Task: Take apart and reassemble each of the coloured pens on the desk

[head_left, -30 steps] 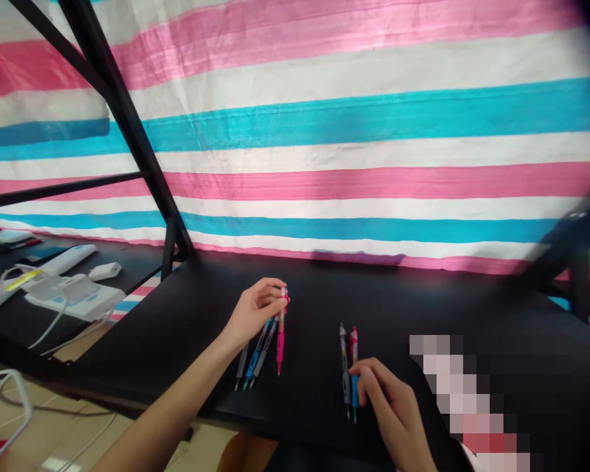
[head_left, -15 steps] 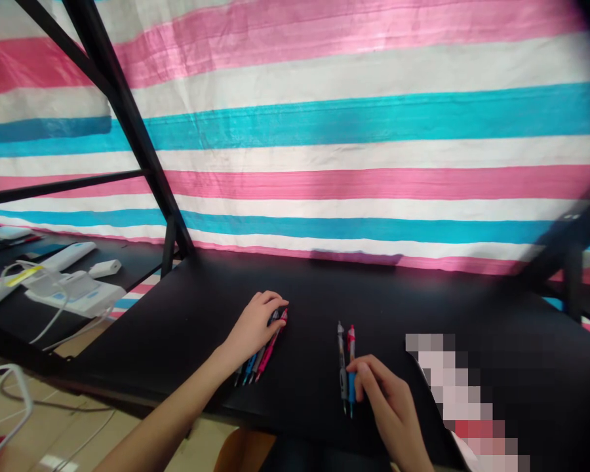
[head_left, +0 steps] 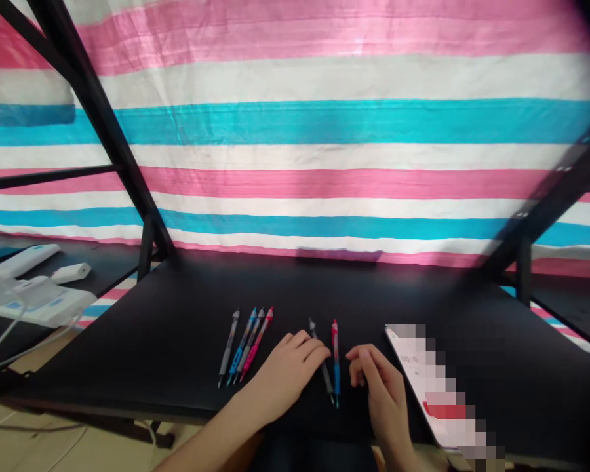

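On the black table [head_left: 177, 308] several pens [head_left: 246, 346] lie side by side, grey, blue, grey and pink, with nothing touching them. To their right lie a grey pen [head_left: 316, 334] and a red-and-blue pen [head_left: 335, 347], almost parallel. My left hand [head_left: 288, 379] rests flat on the table with its fingertips against the grey pen. Just right of the red-and-blue pen is my right hand [head_left: 381, 393], fingers loosely curled and holding nothing.
A blurred-out phone-like object [head_left: 423, 373] lies at the table's front right. A striped pink, white and blue tarp [head_left: 324, 131] hangs behind. Black frame bars [head_left: 103, 124] slant up at left and right. White devices with cables [head_left: 34, 298] sit on a neighbouring table at left.
My left hand laid the pink pen down beside the other pens, let go, and moved right to the grey pen. My right hand came off the pair of pens.
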Tool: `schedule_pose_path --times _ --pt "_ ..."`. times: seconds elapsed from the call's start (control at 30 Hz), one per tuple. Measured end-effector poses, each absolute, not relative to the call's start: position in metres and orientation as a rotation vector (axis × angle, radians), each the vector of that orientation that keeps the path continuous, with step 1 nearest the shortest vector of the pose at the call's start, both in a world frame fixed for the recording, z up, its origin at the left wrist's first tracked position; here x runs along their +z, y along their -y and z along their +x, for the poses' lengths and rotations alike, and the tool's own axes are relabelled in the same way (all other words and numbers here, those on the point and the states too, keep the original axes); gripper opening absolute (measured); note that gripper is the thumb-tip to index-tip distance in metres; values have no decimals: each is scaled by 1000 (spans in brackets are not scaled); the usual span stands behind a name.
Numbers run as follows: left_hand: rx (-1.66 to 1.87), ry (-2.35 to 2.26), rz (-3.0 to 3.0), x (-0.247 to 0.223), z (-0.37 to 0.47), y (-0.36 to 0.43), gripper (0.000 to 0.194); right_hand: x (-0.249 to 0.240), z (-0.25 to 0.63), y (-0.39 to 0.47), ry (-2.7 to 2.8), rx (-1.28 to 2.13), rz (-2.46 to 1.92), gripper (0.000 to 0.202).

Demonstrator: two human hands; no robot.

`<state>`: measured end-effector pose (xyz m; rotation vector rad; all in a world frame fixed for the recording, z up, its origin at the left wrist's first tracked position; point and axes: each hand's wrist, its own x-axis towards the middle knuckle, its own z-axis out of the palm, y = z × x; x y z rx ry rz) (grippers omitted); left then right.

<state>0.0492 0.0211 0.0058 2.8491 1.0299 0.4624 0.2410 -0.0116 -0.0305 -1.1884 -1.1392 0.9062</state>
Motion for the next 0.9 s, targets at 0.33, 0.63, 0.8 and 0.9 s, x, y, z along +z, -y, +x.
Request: schedule_pose_path --times 0.33,0.63,0.8,0.9 --pt "774 -1109 2948 2 29 -23 38 -25 238 11 1262 788 -1239 39" --pt "989 -1163 3057 16 33 -17 31 -23 233 7 1631 599 -1216 34" --pt "958 -1266 3086 16 43 -17 28 -28 233 6 1576 648 -1233 25" --pt "967 -1294 3063 15 48 -18 29 -27 233 7 1547 627 -1218 30"
